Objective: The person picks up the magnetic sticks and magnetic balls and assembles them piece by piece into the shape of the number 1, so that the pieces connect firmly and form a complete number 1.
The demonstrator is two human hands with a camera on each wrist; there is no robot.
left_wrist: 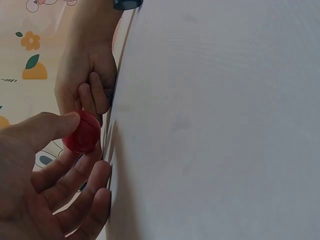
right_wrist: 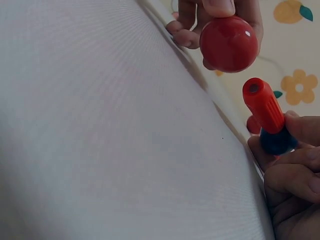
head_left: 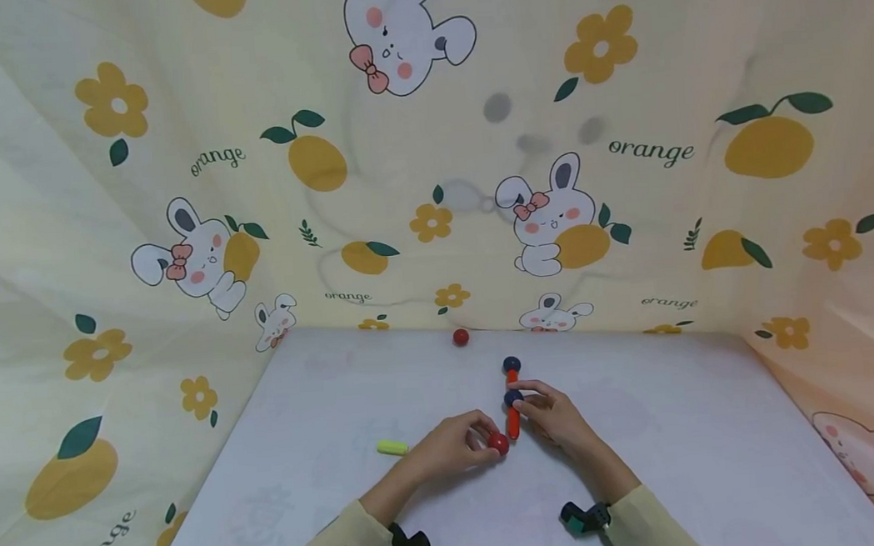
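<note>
A red ball (head_left: pixel 498 444) is sitting just above the white table (head_left: pixel 702 424), in the pinch of the left hand (head_left: pixel 455 445), whose thumb is pressing one side while the lower fingers are spreading loosely beneath. The right hand (head_left: pixel 554 414) is gripping the near navy-blue ball (head_left: pixel 513 399) between thumb and fingers. From that ball the near orange-red rod (head_left: pixel 513 424) is pointing back toward the person; its free end, showing a dark round spot in the right wrist view, is lying just beside the red ball, apart from it. Beyond, the far orange-red rod (head_left: pixel 512 378) is linking the gripped ball to the far navy-blue ball (head_left: pixel 512 365). A yellow-green rod (head_left: pixel 393 448) is lying left of the left hand, and a second red ball (head_left: pixel 460 337) is resting near the rabbit-and-orange printed cloth (head_left: pixel 480 245) at the table's far edge.
</note>
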